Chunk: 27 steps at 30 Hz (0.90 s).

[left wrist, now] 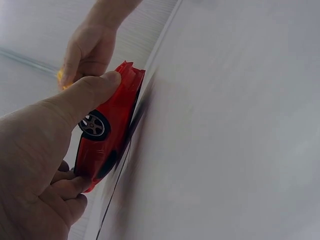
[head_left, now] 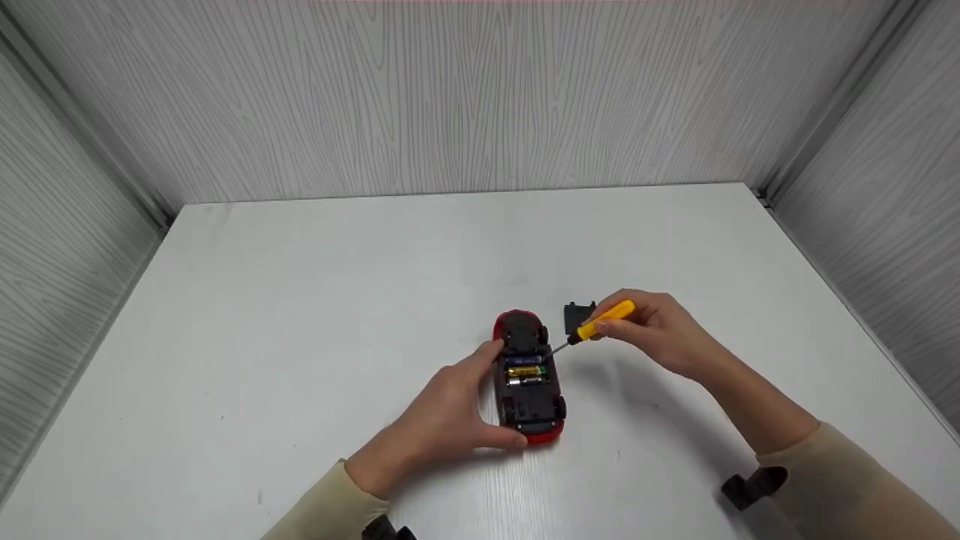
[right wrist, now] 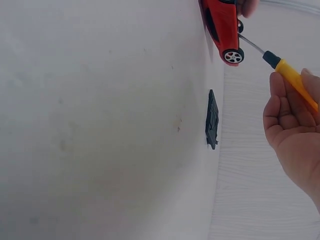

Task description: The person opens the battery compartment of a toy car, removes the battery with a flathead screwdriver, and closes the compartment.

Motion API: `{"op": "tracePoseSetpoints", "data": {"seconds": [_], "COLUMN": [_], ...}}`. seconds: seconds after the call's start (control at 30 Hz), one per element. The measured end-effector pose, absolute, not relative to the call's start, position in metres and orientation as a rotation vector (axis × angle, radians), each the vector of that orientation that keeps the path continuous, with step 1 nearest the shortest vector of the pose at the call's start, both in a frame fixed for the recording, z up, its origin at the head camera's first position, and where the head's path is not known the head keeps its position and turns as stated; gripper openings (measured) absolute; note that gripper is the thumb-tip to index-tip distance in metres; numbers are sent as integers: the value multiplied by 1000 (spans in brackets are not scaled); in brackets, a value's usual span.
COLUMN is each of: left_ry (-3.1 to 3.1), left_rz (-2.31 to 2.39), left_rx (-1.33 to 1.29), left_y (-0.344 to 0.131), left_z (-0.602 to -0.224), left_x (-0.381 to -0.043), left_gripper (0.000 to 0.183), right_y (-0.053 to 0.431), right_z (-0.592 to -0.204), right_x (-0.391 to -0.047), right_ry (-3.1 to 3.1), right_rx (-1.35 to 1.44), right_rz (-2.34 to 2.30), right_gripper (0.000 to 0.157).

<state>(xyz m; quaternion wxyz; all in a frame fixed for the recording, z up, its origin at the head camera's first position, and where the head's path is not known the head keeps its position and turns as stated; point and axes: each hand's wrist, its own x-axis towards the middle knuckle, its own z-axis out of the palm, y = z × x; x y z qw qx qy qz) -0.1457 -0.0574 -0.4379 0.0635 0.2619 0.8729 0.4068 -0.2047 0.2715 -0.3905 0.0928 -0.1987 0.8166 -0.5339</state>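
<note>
Your left hand (head_left: 450,409) is gripping the flipped toy car (head_left: 535,405), pointing lengthwise away from you; your right hand (head_left: 656,330) is pinching the screwdriver (head_left: 586,331), slanting in from the car's right by the crosswise blue battery (head_left: 523,361).

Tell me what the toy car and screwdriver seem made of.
The toy car has a glossy red body, plastic or painted metal, unclear which; its dull black underside, with moulded shapes, suggests plastic. The screwdriver has a smooth yellow handle, likely plastic, and a thin silvery shaft, likely metal.
</note>
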Motion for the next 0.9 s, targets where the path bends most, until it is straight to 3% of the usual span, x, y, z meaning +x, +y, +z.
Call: {"op": "tracePoseSetpoints", "data": {"seconds": [0.9], "left_ry": [2651], "left_rz": [1218], "left_rx": [779], "left_y": [-60], "left_z": [-438], "left_x": [-149], "left_gripper": [125], "right_y": [282], "right_z": [-411], "right_x": [-207], "right_ry": [2296], "right_rx": [-424], "right_rz": [-1688], "right_gripper": [27]}}
